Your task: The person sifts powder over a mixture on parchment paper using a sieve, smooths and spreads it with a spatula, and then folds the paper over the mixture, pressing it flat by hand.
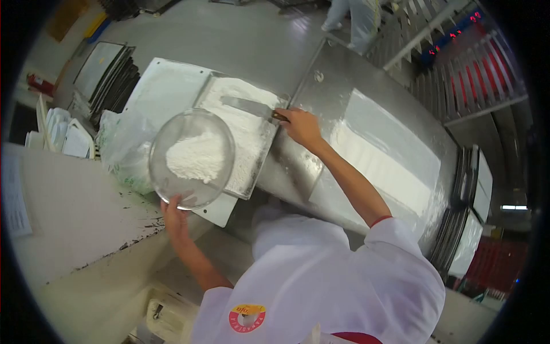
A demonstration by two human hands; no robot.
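Observation:
My left hand [176, 211] grips the near rim of a round metal sieve [219, 133]. A heap of white flour [196, 157] lies inside it. The sieve is over the left part of a rectangular metal tray [250, 184] spread with more white flour. In my right hand [301, 126] is the wooden handle of a spatula [246, 105]. Its flat, wide blade points left over the flour at the tray's far side. Whether the blade touches the flour I cannot tell.
A steel table [338, 69] on the right carries a pale sheet [395, 132] with a white band. Beside the sieve is a clear plastic bag [123, 146]. Stacked trays [117, 77] stand at far left. A person's legs [358, 23] and metal racks [458, 80] are beyond.

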